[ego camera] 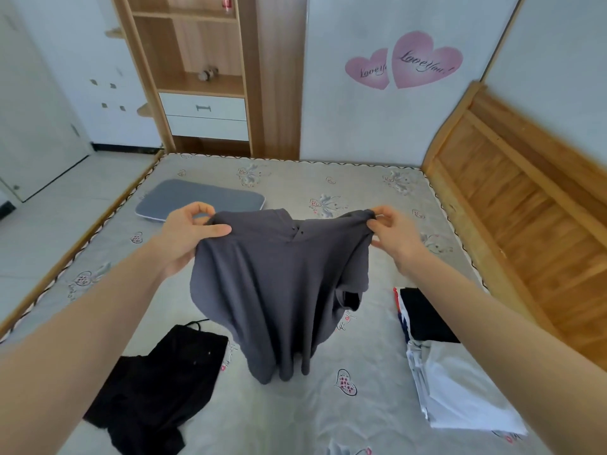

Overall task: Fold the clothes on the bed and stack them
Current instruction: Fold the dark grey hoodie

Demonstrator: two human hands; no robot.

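One grey shirt (279,290) pinched by left hand (189,231) and right hand (392,234), one black garment (154,385) below left hand, two folded piles (460,389) below right hand.

The crumpled black cloth garment (154,389) runs off the bottom edge. The right forearm hides part of the folded white cloth stack (460,389). The red-labelled bottle (226,2) on the shelf is cut off at the top.

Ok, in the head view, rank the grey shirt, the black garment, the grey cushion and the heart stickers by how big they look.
1. grey shirt, held up near the camera, so flattered
2. black garment, close behind it
3. grey cushion and heart stickers: look alike, both farther off, unranked
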